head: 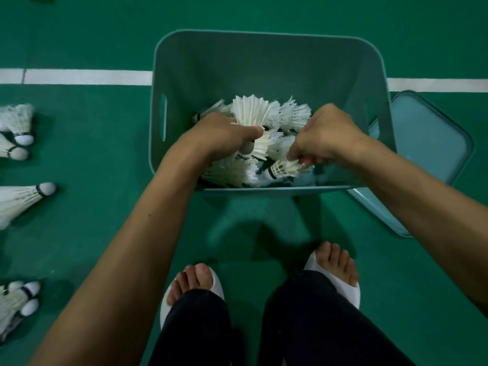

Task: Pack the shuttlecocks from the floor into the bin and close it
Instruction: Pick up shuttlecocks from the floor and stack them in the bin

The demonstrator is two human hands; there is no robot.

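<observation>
both hands down inside bin (237, 64); left hand (224, 134) curled round cluster of shuttlecocks (252, 110), thumb pressed on feathers; right hand (328, 136) curled, fingertips pinching one shuttlecock (282, 169) by skirt, close to bin's near wall; loose shuttlecocks (21, 199) on floor (79, 35), well left of bin; lid (427, 143) flat on floor by bin's right wall; to do well: release low, don't crush feathers, nest corks one way, leave headroom for lid

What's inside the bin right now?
A pile of white shuttlecocks lies in the bin. The left hand and right hand reach in, each gripping shuttlecocks. The bin's floor under pile and hands is covered.
</observation>
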